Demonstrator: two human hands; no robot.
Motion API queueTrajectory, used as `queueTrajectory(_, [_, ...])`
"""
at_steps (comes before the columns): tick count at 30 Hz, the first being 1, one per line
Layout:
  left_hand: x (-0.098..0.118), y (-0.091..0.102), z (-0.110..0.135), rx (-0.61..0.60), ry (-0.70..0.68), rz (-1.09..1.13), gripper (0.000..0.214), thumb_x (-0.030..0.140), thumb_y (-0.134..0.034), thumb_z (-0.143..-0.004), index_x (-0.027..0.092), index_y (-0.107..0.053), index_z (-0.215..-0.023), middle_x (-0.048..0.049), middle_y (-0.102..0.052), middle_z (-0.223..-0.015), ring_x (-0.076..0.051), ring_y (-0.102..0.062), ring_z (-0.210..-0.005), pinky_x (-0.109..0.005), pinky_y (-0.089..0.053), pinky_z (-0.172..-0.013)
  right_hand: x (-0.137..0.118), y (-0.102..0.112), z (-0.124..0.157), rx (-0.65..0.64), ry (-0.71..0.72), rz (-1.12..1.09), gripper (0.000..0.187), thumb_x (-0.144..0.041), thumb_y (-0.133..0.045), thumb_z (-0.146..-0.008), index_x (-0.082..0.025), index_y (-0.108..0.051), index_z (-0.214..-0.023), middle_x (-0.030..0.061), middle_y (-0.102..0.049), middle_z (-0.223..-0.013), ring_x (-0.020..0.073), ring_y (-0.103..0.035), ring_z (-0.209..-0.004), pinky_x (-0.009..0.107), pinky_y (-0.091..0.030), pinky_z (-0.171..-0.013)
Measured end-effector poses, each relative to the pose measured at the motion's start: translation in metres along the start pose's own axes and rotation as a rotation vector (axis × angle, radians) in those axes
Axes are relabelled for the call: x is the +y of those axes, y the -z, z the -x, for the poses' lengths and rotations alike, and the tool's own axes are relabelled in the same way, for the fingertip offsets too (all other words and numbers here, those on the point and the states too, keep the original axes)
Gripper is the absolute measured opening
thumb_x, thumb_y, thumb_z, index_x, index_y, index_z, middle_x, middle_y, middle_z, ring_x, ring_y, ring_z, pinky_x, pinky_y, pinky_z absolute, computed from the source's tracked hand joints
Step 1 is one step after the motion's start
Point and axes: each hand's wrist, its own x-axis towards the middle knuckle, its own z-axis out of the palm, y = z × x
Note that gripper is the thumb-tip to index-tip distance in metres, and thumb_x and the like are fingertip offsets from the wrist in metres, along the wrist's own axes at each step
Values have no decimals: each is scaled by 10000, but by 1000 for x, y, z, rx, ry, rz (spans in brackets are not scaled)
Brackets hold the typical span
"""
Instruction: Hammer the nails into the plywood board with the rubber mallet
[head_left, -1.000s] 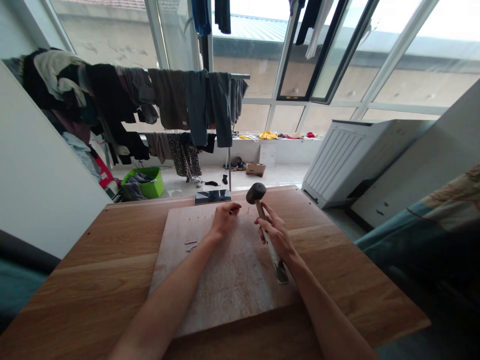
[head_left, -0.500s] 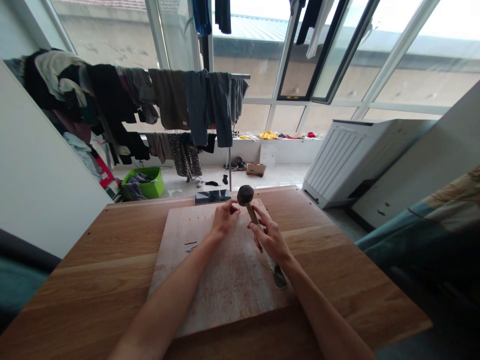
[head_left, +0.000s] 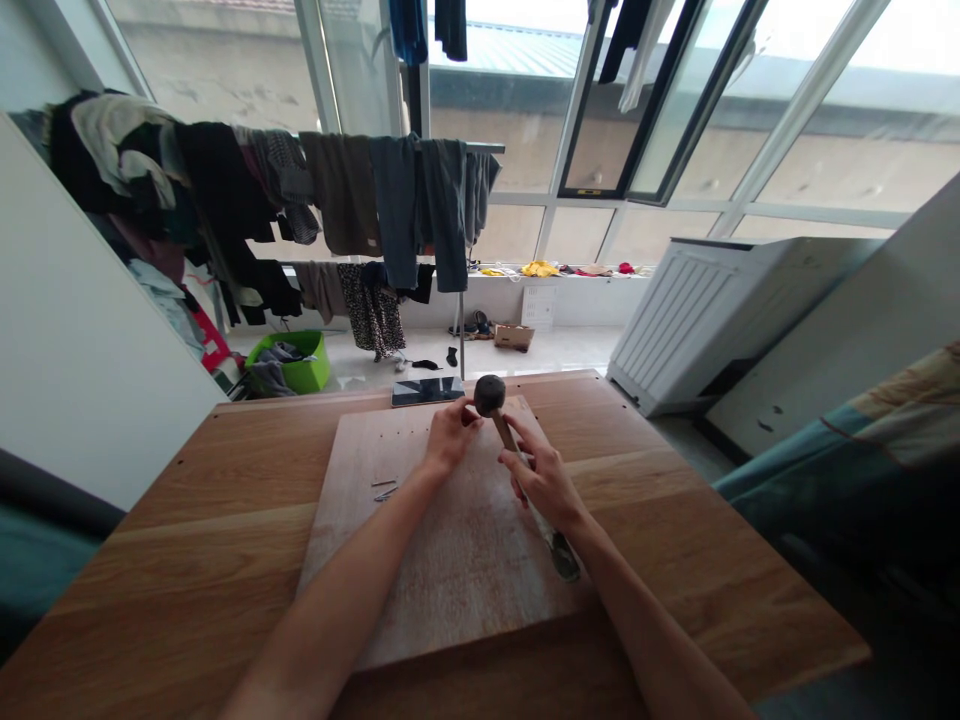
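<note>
A rubber mallet (head_left: 490, 396) with a rounded black head and a long handle is in my right hand (head_left: 546, 480), whose fingers are wrapped round the handle. Its head is close beside the fingertips of my left hand (head_left: 453, 436). Those fingers are pinched together near the far edge of a pale wooden board (head_left: 450, 560); whatever is between them is too small to make out. Several loose nails (head_left: 385, 491) lie on the board, left of my left forearm. Farther back, a row of small dark dots (head_left: 399, 433) marks the board's surface.
The board rests on a wooden table (head_left: 225, 540). A phone (head_left: 428, 391) lies at the table's far edge. Beyond are a drying rack with clothes (head_left: 337, 190), a green basket (head_left: 304, 370) and a white washing machine (head_left: 675, 310). A curtain (head_left: 862, 450) hangs at right.
The mallet's head has dipped slightly toward my left fingertips. My left hand keeps its place on the board, and the view has shifted a little.
</note>
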Motion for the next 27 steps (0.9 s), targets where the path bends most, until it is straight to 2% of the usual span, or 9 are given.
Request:
queueTrajectory(5, [-2,-4,-1,0,-13,-20,233,78,-713,-729,187,-680,-933,16,-692,-708,-143,-665,-655,-242,-533,-656,4,-1,-2,-42,37,-33,588,-303,-572,-870,-275,-479,-1450,-13,-637,-777,74,-514,-374,189,-422,-322])
queueTrajectory(8, [4,7,-4,-54,-28,10,285,119,-738,-707,174,-654,-974,-11,-686,-842,-112,-647,-628,-217,-525,-604,5,-1,-3,-27,34,-105,613,-318,-577,-861,-241,-454,-1457,-9,-628,-791,77,-499,-370,199,-409,-314])
queueTrajectory(11, [17,45,-6,-171,-131,-110,151,152,-668,-747,164,-663,-898,-37,-660,-892,-112,-629,-641,-223,-510,-609,5,-1,-5,-3,19,-158,639,-342,-587,-855,-225,-430,-1463,-1,-631,-824,70,-487,-371,204,-413,-320])
queueTrajectory(13, [27,81,-4,-327,-190,-301,37,151,-635,-739,179,-655,-753,-14,-636,-764,-128,-590,-621,-232,-467,-607,5,0,-5,6,17,-172,640,-350,-588,-855,-219,-428,-1461,-1,-628,-822,65,-482,-373,204,-418,-328])
queueTrajectory(16, [37,131,6,-609,-70,-560,70,160,-668,-648,209,-636,-688,12,-612,-650,-150,-529,-564,-244,-378,-537,5,0,-5,6,22,-176,630,-343,-580,-861,-203,-428,-1456,-6,-612,-808,63,-475,-369,199,-404,-319])
queueTrajectory(18, [39,151,16,-676,-13,-677,156,162,-713,-575,218,-626,-693,17,-608,-658,-160,-512,-574,-247,-338,-522,5,-1,-4,1,26,-167,617,-340,-577,-865,-212,-433,-1451,-12,-604,-804,64,-476,-368,197,-396,-311])
queueTrajectory(21, [35,157,31,-721,10,-690,206,125,-718,-539,221,-591,-670,32,-577,-642,-159,-507,-580,-243,-300,-508,6,-2,-4,-2,28,-145,605,-348,-581,-861,-226,-449,-1438,-20,-606,-796,64,-479,-364,195,-393,-310])
queueTrajectory(24, [28,151,39,-723,-1,-650,212,59,-667,-546,220,-568,-642,46,-550,-606,-149,-494,-557,-238,-296,-502,5,-4,-4,-11,18,-151,622,-368,-588,-851,-210,-448,-1436,-14,-612,-800,65,-478,-368,195,-385,-311])
queueTrajectory(27, [22,141,35,-695,-56,-557,213,38,-647,-556,217,-601,-661,49,-566,-598,-133,-493,-544,-223,-328,-508,4,-4,-3,-21,12,-169,636,-373,-590,-847,-203,-441,-1441,1,-626,-824,65,-476,-375,197,-378,-317])
